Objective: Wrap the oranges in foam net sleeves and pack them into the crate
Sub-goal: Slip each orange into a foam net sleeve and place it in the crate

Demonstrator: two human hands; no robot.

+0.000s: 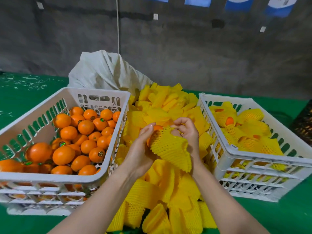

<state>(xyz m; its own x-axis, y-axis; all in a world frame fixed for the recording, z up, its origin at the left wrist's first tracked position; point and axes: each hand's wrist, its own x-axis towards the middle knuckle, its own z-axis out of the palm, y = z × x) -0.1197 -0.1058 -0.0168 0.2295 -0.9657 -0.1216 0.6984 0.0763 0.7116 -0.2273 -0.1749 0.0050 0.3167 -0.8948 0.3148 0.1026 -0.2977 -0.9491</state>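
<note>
Between two crates, my left hand (141, 149) cups an orange (157, 128) whose top shows above a yellow foam net sleeve (170, 147). My right hand (187, 132) pinches the sleeve's upper rim, with the net draped over the fruit and hanging toward me. The white crate on the left (50, 179) holds several bare oranges (84, 137). The white crate on the right (236, 157) holds several oranges wrapped in yellow sleeves (244, 132).
A heap of loose yellow foam sleeves (162, 200) fills the green table (270, 217) between the crates. A white woven sack (104, 71) stands behind the left crate. A dark object (303, 124) sits at the far right edge, before a grey wall.
</note>
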